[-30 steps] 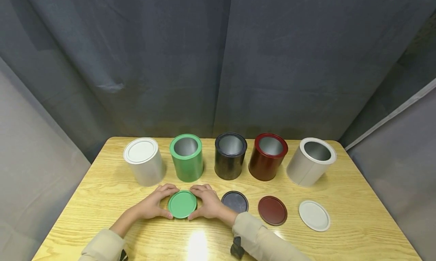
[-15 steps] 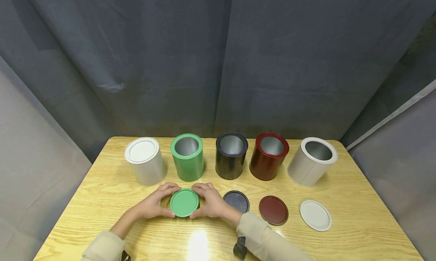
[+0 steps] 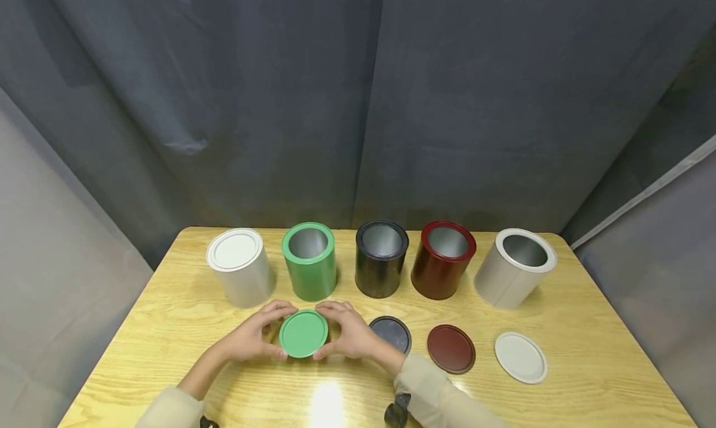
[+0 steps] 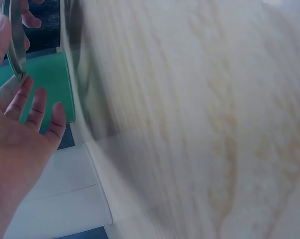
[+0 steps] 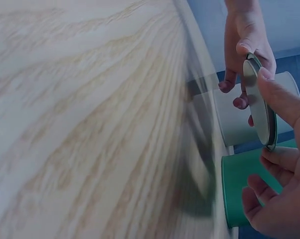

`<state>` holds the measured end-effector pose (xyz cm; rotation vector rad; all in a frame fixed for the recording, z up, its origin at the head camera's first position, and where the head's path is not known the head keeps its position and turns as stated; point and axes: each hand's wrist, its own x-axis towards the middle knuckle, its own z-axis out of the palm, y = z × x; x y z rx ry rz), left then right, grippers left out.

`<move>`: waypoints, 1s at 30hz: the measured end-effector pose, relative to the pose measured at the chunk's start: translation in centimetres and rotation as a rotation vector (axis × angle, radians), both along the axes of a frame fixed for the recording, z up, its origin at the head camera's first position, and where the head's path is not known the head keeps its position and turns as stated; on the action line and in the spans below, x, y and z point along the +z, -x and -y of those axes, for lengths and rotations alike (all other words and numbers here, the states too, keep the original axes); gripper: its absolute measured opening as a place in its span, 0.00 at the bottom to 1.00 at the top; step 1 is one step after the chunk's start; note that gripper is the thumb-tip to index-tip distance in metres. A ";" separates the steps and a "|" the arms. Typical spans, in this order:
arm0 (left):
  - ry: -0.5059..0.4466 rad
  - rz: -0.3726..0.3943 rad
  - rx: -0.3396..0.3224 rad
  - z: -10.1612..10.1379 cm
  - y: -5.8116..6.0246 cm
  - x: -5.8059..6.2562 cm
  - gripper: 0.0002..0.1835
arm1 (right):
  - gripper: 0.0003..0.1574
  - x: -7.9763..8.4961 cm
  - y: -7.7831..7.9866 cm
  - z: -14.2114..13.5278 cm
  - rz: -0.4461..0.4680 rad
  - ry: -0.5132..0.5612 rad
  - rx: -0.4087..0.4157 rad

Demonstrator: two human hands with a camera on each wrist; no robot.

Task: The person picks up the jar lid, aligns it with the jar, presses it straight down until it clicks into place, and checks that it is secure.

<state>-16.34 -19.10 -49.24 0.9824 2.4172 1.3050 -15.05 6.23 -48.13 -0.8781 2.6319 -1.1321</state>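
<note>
Holding a green lid (image 3: 304,333) between both hands, off the desk (image 3: 593,359); the wrist views show the gap beneath it. Clock positions below read from this lid in the head view, 12 being the far side.

Left hand (image 3: 254,336) at 9 o'clock, clamped on the rim, thumb on the near edge, fingertips on the far edge. Right hand (image 3: 348,333) at 3 o'clock, same pinch, mirrored. Right wrist view: pale underside of the lid visible; some of that hand's fingers curl free of the rim.

Green can (image 3: 311,276) upright at 12 o'clock, lidless, grey inside, near the lid but apart from it. White can (image 3: 240,269) between 10 and 11, its top covered. Black can (image 3: 380,273) between 1 and 2, lidless. Dark red can (image 3: 440,273) at 2, lidless. Off-white can (image 3: 506,282) between 2 and 3, lidless, seam down its side.

Three lids lie flat on the desk toward 3 o'clock, nearest first: black lid (image 3: 393,333), partly hidden by the right hand and wrist; dark red lid (image 3: 450,349); off-white lid (image 3: 521,358).

Beige sleeves (image 3: 439,394) on both forearms. Dark grey curtain (image 3: 268,105) behind the desk's far edge.
</note>
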 end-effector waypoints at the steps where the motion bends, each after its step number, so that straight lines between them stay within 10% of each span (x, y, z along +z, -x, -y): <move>1: -0.003 -0.004 0.003 0.0 0.0 0.1 0.40 | 0.52 0.1 0.0 0.0 0.000 0.007 0.001; 30: -0.067 -0.126 0.035 -1.0 -0.8 3.1 0.41 | 0.53 2.5 -0.4 -1.1 0.094 0.177 -0.017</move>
